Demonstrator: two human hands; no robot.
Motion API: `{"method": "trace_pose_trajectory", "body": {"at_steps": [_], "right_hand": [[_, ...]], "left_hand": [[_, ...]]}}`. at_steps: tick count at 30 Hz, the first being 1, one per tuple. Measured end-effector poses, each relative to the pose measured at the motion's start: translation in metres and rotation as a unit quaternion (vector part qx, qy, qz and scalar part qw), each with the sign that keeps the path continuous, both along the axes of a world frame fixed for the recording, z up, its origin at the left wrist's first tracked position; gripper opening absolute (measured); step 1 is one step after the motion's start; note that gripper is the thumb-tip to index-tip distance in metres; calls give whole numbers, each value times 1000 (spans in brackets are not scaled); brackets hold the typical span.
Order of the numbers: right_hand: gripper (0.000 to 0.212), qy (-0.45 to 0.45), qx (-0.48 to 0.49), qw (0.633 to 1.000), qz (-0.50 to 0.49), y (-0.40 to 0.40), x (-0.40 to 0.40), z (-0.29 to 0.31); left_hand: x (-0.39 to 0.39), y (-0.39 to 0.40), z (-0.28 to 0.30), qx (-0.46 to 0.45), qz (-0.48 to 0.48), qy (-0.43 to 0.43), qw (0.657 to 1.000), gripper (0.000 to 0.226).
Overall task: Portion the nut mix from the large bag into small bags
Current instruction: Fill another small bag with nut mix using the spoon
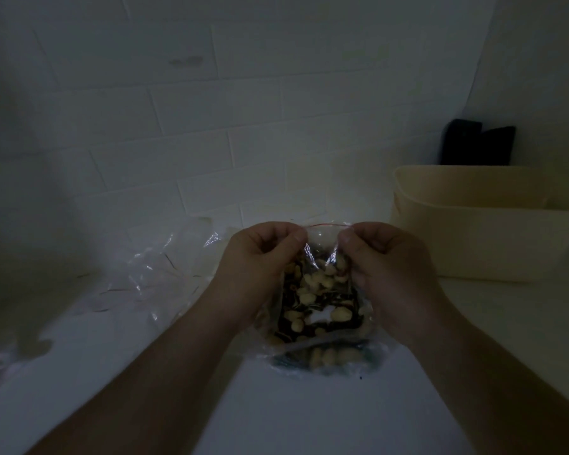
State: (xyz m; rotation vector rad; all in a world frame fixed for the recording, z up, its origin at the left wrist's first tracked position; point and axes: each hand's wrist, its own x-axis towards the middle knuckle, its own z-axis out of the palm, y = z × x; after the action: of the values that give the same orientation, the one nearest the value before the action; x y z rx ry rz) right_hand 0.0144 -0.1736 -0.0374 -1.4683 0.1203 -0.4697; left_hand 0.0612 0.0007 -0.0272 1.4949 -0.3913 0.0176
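Step in hand: sealing, by the look of it. You are holding a small bag (322,290) upright over the white table (145,372), already loaded with nut mix (312,284).

Left hand (260,257): fingers curled, thumb and forefinger pinching the left end of the bag's red zip strip (326,224).

Right hand (381,261): fingers curled likewise, pinching the right end of the same strip.

Next move, as a judgement: you are likely needing to press the strip together along its whole run, keeping the bag upright so nothing spills. If the top is in fact being opened, it calls for pulling the two lips apart instead.

Beneath the small bag: a second bag of mix (326,359) is lying on the table, just under your hands.

Left of your hands: crumpled clear bags (155,267) are lying in a loose heap.

Right: a cream bin (493,224), with a dark object (477,146) behind it.

Hard to make out: the light is dim. Whether the strip is closed or open cannot be told. The count of the crumpled bags is unclear, and the dark object is not identifiable.
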Motion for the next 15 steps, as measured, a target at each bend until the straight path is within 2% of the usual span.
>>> {"method": "trace_pose_trajectory", "body": {"at_steps": [10,15], "right_hand": [[11,-2,-22,1000,20,-1,-7,6],[16,-6,-50,998,26,2,-9,8]], "left_hand": [[4,2,-3,28,23,-33,999,25],[4,3,-1,50,35,-42,997,24]]}}
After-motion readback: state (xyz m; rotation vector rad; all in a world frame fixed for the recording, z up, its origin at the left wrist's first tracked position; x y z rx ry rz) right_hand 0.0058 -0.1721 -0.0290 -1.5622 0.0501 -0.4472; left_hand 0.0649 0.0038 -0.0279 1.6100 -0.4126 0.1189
